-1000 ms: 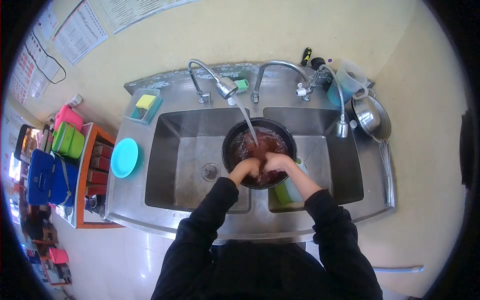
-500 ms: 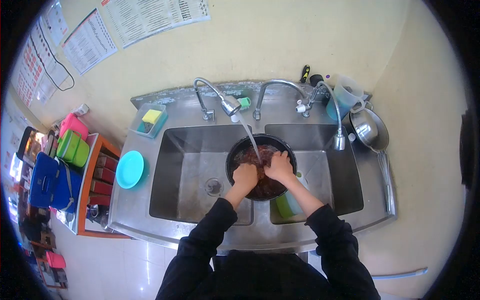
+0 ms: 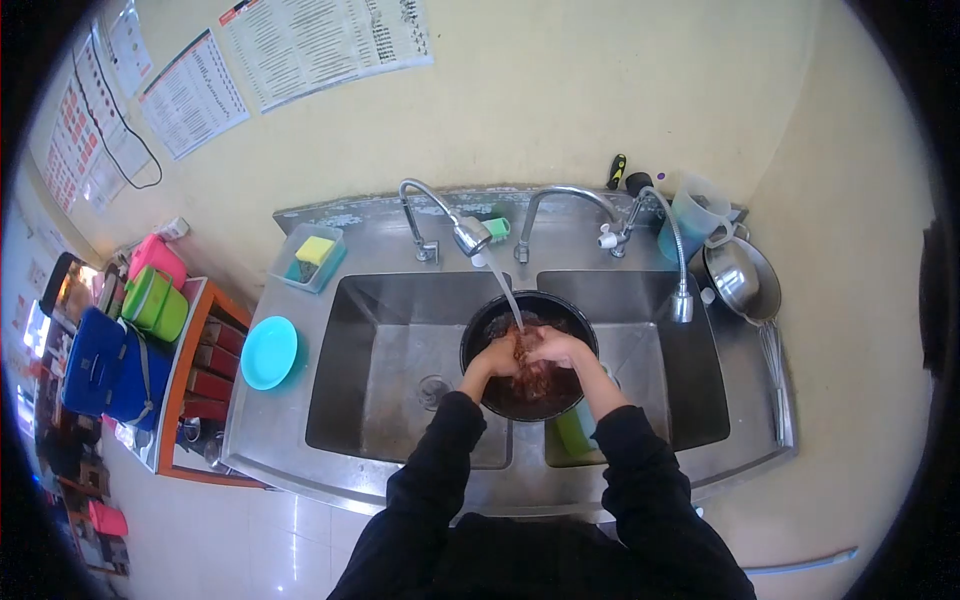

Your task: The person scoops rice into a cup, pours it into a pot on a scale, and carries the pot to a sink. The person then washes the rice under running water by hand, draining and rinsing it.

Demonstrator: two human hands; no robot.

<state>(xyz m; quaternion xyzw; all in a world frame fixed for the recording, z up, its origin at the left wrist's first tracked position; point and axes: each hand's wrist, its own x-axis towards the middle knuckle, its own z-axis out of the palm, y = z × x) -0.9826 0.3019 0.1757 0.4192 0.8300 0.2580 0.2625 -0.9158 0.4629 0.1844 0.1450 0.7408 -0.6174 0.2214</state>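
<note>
Stainless-steel sink (image 3: 535, 491) bears a black pot (image 3: 499, 404) over its central divider, midway between side edges, a turquoise plate (image 3: 269, 353) near the left edge. Left hand (image 3: 497, 357) and right hand (image 3: 553, 347) dip together into the pot's reddish contents (image 3: 532, 382); whether they grasp anything is unclear.

The pot (image 3: 582, 328) is black, its contents (image 3: 533, 383) reddish brown. The sleeves (image 3: 437, 455) are plain black. The surface (image 3: 268, 430) and taps (image 3: 572, 191) are silver-grey. The plate (image 3: 269, 353) is turquoise, the sponge (image 3: 316, 249) yellow, the scrubber (image 3: 496, 229) green. The wall (image 3: 560, 100) is cream; the sheets (image 3: 325, 45) are white with rows of dark print and some red. The cooler (image 3: 105, 370) is blue, the shelf (image 3: 193, 340) orange-edged, the bucket (image 3: 107, 518) pink. The floor (image 3: 250, 545) is whitish, with faint tile lines.
</note>
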